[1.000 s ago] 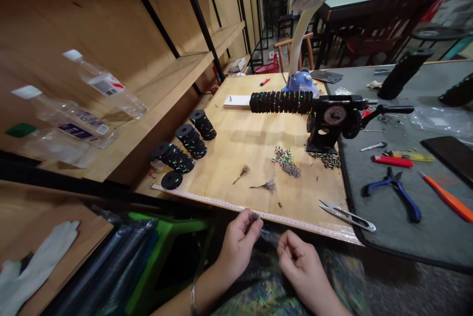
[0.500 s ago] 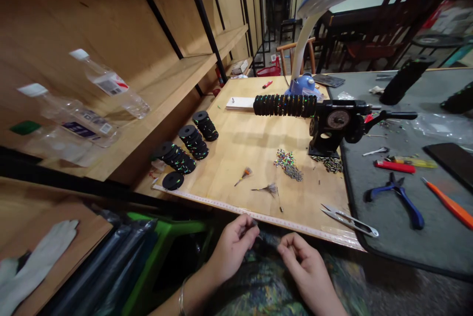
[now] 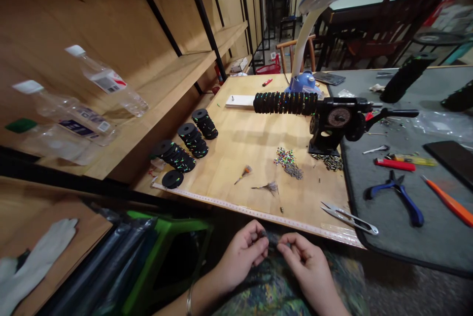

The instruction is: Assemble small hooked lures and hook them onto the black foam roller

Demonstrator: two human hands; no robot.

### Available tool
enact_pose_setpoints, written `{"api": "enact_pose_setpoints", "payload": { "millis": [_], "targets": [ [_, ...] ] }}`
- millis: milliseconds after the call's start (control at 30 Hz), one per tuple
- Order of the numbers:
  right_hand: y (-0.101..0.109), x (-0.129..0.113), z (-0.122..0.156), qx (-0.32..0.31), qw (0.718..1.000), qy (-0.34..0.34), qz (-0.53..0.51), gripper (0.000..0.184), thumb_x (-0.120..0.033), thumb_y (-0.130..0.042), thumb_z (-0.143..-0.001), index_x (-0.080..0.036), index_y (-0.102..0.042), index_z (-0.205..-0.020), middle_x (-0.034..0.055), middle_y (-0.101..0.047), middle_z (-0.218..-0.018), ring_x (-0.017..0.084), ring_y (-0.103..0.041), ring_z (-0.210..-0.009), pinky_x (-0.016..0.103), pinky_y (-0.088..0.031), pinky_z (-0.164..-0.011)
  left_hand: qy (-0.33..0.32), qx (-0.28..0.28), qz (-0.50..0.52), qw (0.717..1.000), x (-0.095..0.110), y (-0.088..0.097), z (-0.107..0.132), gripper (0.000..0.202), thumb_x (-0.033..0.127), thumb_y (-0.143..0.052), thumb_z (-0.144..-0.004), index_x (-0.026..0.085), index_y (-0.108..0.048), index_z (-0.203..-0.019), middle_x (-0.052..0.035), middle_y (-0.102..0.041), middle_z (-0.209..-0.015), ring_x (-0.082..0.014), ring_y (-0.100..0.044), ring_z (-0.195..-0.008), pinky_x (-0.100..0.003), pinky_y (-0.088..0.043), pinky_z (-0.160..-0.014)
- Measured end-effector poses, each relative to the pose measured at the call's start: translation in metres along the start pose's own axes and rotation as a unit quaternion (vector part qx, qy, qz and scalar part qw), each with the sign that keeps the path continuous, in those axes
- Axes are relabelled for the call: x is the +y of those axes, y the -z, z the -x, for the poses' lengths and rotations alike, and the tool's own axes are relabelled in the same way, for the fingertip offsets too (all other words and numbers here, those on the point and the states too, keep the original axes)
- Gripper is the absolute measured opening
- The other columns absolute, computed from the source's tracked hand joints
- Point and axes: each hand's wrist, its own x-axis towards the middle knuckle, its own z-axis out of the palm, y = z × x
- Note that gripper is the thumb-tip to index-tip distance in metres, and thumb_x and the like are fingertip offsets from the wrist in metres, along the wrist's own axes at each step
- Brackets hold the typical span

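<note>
Both of my hands are in front of the table edge, above my lap, with their fingertips close together. My left hand [image 3: 248,252] is pinched, and a tiny dark bit shows at its fingertips, too small to name. Thumb and forefinger of my right hand [image 3: 302,257] press together; whatever is between them is too fine to make out. On the table beyond lie a bundle of thin wires [image 3: 269,187], an orange-tipped bundle [image 3: 244,174] and a small metal weight [image 3: 281,209]. Coloured beads [image 3: 284,156] and small grey metal pieces [image 3: 294,172] form a pile.
A black hand-cranked winder [image 3: 334,123] carries a row of wound black spools. Black foam spools [image 3: 173,179] stand at the left. Thread snips [image 3: 349,217], blue pliers [image 3: 397,197] and an orange tool [image 3: 449,201] lie right. A measuring tape [image 3: 236,205] runs along the front edge.
My left hand has moved right and slightly down, closing the gap to my right hand. My right hand has barely shifted. The things on the table stay put.
</note>
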Motion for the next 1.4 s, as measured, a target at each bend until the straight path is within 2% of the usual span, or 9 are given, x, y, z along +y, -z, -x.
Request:
{"api": "enact_pose_setpoints", "payload": {
  "millis": [167, 433, 600, 767, 933, 1400],
  "targets": [
    [0.000, 0.004, 0.002, 0.010, 0.999, 0.029, 0.039, 0.027, -0.042, -0.062, -0.078, -0.017, -0.070, -0.071, -0.0084, -0.025, -0.048, 0.010, -0.027, -0.044, 0.024, -0.023, -0.045, 0.038, 0.010, 0.031, 0.999, -0.004, -0.001, -0.002, 0.037, 0.047, -0.069, -0.074, 0.018, -0.046, -0.076, 0.0080, -0.046, -0.056, -0.0028, -0.027, -0.043, -0.019, -0.015, -0.042],
    [0.003, 0.007, 0.007, 0.020, 0.994, 0.071, 0.076, 0.029, -0.041, -0.058, -0.081, -0.016, -0.069, -0.073, -0.0091, -0.023, -0.048, 0.010, -0.026, -0.042, 0.023, -0.023, -0.044, 0.051, 0.018, 0.010, 0.998, -0.001, -0.007, -0.002, 0.037, 0.047, -0.068, -0.073, 0.019, -0.045, -0.076, 0.0090, -0.045, -0.055, -0.0028, -0.027, -0.042, -0.019, -0.016, -0.042],
    [0.004, 0.007, 0.006, 0.035, 0.995, 0.076, 0.054, 0.031, -0.043, -0.059, -0.080, -0.015, -0.070, -0.073, -0.0088, -0.024, -0.049, 0.009, -0.027, -0.042, 0.022, -0.023, -0.043, 0.023, 0.034, -0.034, 0.999, -0.002, -0.008, -0.001, 0.034, 0.043, -0.066, -0.075, 0.020, -0.042, -0.072, 0.0090, -0.041, -0.056, -0.0055, -0.033, -0.048, -0.019, -0.024, -0.046],
    [0.005, 0.005, 0.002, 0.046, 0.999, 0.026, 0.000, 0.033, -0.045, -0.061, -0.075, -0.013, -0.069, -0.071, -0.0088, -0.025, -0.048, 0.009, -0.025, -0.043, 0.021, -0.023, -0.043, -0.029, 0.048, -0.107, 0.993, -0.005, -0.007, 0.000, 0.023, 0.031, -0.061, -0.081, 0.019, -0.043, -0.072, 0.0078, -0.041, -0.058, -0.0076, -0.037, -0.053, -0.021, -0.030, -0.052],
    [0.005, -0.003, -0.002, 0.052, 0.997, -0.002, -0.050, 0.032, -0.045, -0.064, -0.071, -0.013, -0.068, -0.069, -0.0076, -0.031, -0.048, 0.009, -0.027, -0.044, 0.022, -0.024, -0.044, -0.031, 0.043, -0.130, 0.990, -0.002, -0.007, 0.002, 0.020, 0.025, -0.059, -0.081, 0.020, -0.042, -0.071, 0.0077, -0.041, -0.058, -0.0084, -0.037, -0.053, -0.021, -0.031, -0.054],
    [0.003, 0.003, 0.002, 0.076, 0.996, 0.047, 0.021, 0.031, -0.043, -0.061, -0.076, -0.013, -0.069, -0.072, -0.0081, -0.029, -0.048, 0.009, -0.028, -0.042, 0.021, -0.025, -0.043, -0.059, 0.047, -0.190, 0.979, 0.001, -0.008, 0.004, 0.016, 0.019, -0.054, -0.080, 0.019, -0.042, -0.070, 0.0058, -0.040, -0.063, -0.0107, -0.038, -0.060, -0.023, -0.033, -0.058]
  ]
}}
